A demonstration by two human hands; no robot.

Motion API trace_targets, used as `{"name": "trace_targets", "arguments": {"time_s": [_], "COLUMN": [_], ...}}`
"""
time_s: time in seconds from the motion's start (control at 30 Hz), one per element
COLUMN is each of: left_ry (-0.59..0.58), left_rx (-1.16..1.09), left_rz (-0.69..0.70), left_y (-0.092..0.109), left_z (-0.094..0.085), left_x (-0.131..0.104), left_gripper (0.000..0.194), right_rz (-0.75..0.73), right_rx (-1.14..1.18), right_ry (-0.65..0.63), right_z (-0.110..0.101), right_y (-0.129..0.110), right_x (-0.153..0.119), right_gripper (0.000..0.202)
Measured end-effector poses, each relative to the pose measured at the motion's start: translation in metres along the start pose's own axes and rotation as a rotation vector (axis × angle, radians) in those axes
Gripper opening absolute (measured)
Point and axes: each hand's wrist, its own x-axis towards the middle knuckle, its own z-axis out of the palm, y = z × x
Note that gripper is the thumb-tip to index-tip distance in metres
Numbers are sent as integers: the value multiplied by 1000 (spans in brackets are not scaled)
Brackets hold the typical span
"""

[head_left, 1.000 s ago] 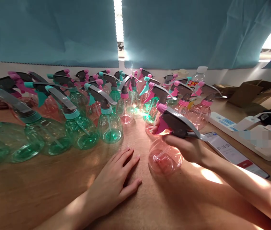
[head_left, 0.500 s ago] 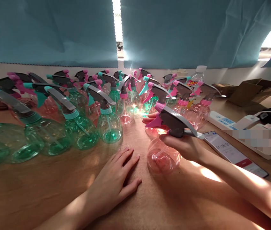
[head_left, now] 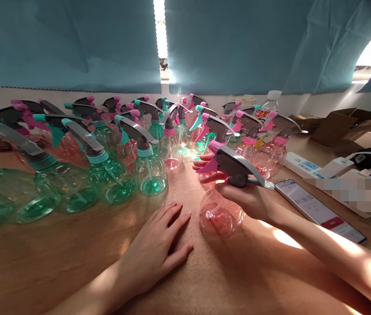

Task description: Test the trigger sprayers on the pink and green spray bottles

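Plainly nearer to the right hand (head_left: 254, 199) than to the left hand (head_left: 161, 234): one pink spray bottle (head_left: 220, 221), upright on the counter (head_left: 185, 284) in the middle of the near side. From the right palm, lies to the left and below, with neck mostly hidden in the crook between thumb and fingers (head_left: 216, 176). Key relation: neck level with that crook, trigger (head_left: 209, 166) jutting left from it, right across the line of the outstretched fingers. At the right hand, fingers uncurled and reaching past the trigger rather than clenched round it; thumb near the base of the sprayer head (head_left: 237, 176). How firmly held, impossible to judge from this angle. At the left hand, fingers loosely spread, palm down on the counter, nothing in grasp; just beside the bottle, yet apart from it.

As for pointing: nozzle (head_left: 217, 146) toward the far left, away from the body, with the grey lever (head_left: 251, 165) trailing back to the right and downward over the wrist side. Long axis from base to neck close to vertical, with a slight lean to the right in view; real tilt or lens stretch, hard to say. Close behind, more pink spray bottles (head_left: 273, 159); off to the left, green spray bottles (head_left: 115, 190) in a slanting row. Right of the wrist, phone (head_left: 316, 208) and power strip (head_left: 298, 162).
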Motion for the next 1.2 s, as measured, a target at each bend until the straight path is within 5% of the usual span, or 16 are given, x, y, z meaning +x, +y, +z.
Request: {"name": "trace_targets", "arguments": {"time_s": [1.2], "left_ry": [-8], "left_rx": [-3], "left_rz": [-7], "left_y": [-1], "left_z": [-1], "left_x": [0], "left_gripper": [51], "right_rz": [35], "right_rx": [-57], "right_ry": [-24], "right_z": [0], "right_y": [0], "right_x": [-3], "right_gripper": [56]}}
